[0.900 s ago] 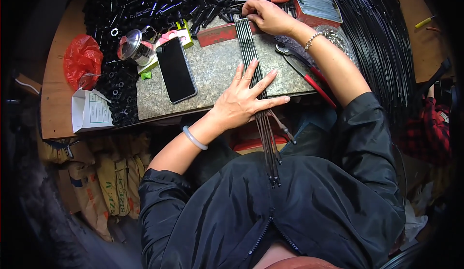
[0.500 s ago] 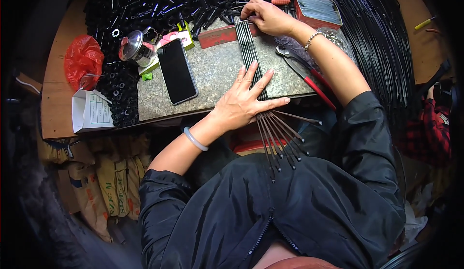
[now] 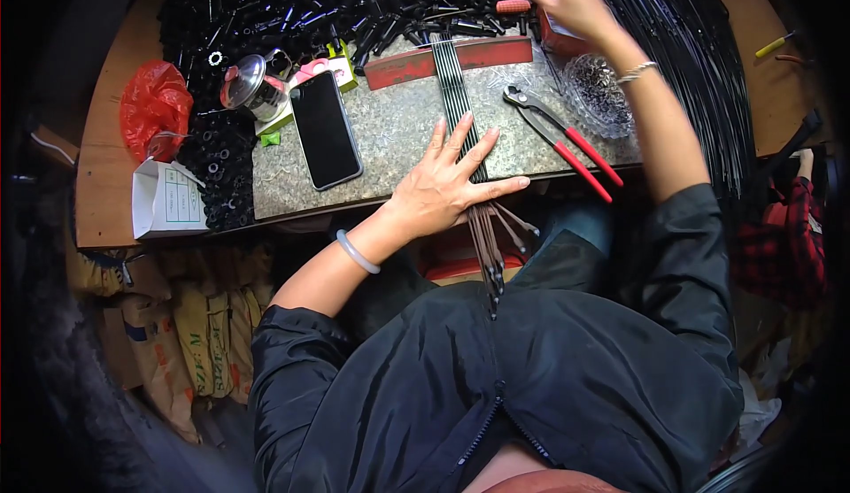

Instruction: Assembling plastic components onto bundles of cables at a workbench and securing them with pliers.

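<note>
The rods (image 3: 452, 79) at mid-frame are black, browner at their lower ends; the bar (image 3: 500, 53) at upper centre is dull red. Right of centre are red-handled pliers (image 3: 567, 155). The board (image 3: 390, 121) is mottled grey. Upper left, a bright red bag (image 3: 155, 108); lower centre, a black jacket (image 3: 398, 387); right edge, a red-and-black checked sleeve (image 3: 799, 227).

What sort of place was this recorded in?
Probably a small assembly workshop: small black parts are heaped across the back of the worktable, long black strands lie massed at the right, and red-handled pliers lie to the right of the thin rods under the left hand.
</note>
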### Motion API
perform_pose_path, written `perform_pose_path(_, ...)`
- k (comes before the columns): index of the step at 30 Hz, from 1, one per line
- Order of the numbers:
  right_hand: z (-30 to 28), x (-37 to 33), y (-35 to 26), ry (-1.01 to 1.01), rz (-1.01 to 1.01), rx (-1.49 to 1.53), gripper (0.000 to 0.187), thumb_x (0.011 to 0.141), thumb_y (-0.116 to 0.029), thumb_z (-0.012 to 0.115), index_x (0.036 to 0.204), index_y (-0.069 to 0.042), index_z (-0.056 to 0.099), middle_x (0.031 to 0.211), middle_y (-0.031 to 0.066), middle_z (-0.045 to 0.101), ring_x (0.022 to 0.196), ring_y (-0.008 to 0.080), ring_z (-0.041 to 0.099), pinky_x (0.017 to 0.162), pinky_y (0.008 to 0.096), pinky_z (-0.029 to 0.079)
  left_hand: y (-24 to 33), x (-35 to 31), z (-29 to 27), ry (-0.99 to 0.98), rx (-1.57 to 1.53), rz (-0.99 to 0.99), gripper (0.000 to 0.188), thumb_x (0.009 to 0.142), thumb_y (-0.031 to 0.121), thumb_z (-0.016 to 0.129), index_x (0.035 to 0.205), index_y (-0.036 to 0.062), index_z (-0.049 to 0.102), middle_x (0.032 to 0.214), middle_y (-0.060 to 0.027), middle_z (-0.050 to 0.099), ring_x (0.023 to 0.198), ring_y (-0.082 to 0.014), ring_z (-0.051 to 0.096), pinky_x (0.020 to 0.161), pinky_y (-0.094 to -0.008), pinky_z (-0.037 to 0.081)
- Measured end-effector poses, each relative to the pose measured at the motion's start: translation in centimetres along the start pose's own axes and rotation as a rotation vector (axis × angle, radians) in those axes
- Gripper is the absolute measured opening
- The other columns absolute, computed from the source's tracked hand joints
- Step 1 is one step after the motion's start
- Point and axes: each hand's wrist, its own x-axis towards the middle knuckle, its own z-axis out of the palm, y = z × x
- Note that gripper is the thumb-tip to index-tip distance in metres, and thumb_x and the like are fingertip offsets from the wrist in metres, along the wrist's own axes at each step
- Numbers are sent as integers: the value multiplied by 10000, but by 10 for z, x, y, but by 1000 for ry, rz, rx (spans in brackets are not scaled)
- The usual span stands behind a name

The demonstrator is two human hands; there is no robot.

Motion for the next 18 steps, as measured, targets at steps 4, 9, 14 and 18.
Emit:
perform_pose_path(4, -25, -23, 42, -241, 216, -122, 166, 764, -152, 661, 849, -9, 658, 807, 139, 645, 764, 245, 623, 707, 330, 481, -2, -1, 5, -23, 27, 12, 771, 688, 223, 654, 1332, 486, 322, 1392, -168, 326, 1270, -461, 294, 1007, -592, 282)
perform_pose_path(9, -19, -32, 53, -137, 122, -136, 165, 738, -156, 676, 830, -19, 665, 785, 116, 636, 752, 261, 599, 702, 347, 474, -4, 0, 9, 14, 22, 33, 751, 686, 281, 667, 1333, 468, 335, 1380, -176, 340, 1264, -461, 303, 1007, -583, 289)
perform_pose_path(14, -26, -33, 52, 93, -57, -256, 172, 800, -179, 649, 879, -27, 666, 816, 107, 647, 757, 230, 606, 713, 322, 477, -1, 2, 5, 12, 0, 24, 712, 702, 310, 653, 1327, 464, 349, 1373, -179, 349, 1258, -460, 311, 1005, -585, 289)
perform_pose_path(18, -15, -22, 0, 169, -1, 146, 194, 854, -201, 615, 939, -35, 667, 873, 74, 669, 773, 145, 625, 717, 263, 484, -3, 0, 6, 13, 16, 28, 699, 716, 291, 643, 1327, 464, 349, 1372, -179, 349, 1260, -459, 310, 1005, -585, 290)
